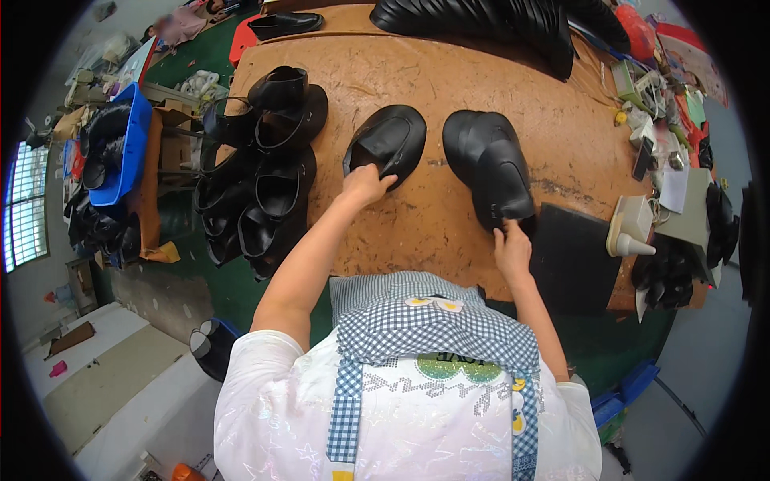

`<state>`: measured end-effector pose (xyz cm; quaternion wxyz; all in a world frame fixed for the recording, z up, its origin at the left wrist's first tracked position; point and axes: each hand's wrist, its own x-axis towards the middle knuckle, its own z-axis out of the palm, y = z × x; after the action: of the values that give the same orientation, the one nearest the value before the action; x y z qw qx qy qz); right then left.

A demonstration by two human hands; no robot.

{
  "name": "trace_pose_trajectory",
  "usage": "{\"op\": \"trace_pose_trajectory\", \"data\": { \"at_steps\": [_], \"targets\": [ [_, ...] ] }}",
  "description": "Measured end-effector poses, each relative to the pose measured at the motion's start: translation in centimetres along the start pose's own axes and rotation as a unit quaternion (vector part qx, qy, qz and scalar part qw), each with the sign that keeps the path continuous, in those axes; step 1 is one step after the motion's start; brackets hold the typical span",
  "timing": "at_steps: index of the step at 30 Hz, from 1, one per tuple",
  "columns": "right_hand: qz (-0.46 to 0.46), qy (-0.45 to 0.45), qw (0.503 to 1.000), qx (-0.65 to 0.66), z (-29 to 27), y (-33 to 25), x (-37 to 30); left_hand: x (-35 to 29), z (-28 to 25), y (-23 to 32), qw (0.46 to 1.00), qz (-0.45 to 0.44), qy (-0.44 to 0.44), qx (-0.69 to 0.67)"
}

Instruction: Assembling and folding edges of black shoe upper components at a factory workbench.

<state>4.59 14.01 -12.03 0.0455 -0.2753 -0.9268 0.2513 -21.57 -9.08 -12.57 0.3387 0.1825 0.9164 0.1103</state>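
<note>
My left hand point(369, 186) is closed on the heel edge of a black leather shoe upper point(393, 132), which rests on the brown worktable with its wide rounded toe pointing away from me. To the right, the fingers of my right hand point(512, 248) pinch the near end of another black shoe upper point(501, 172). That one overlaps a second black upper point(457, 136) lying partly under it. Both forearms reach in from below, hands apart. My fingertips on the inner side of each upper are hidden.
Several black uppers point(277, 192) are piled along the left edge of the worktable point(385, 68). A long row of black uppers point(481, 24) lies at the back. Near my right hand are a black board point(573, 256) and a white bottle point(634, 228). A blue crate point(132, 152) stands left.
</note>
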Motion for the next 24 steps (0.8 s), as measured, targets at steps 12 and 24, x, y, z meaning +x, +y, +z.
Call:
{"op": "trace_pose_trajectory", "data": {
  "at_steps": [12, 24],
  "targets": [
    [-0.207, -0.194, 0.946, 0.157, -10.3, -17.3, 7.5, -6.5, -2.1, 4.6, 0.964, 0.261, -0.027, -0.036],
    [-0.442, -0.316, 0.835, -0.086, -15.0, -17.1, 3.2, -16.2, -3.6, 7.6, 0.861, 0.275, -0.252, -0.346]
  ]
}}
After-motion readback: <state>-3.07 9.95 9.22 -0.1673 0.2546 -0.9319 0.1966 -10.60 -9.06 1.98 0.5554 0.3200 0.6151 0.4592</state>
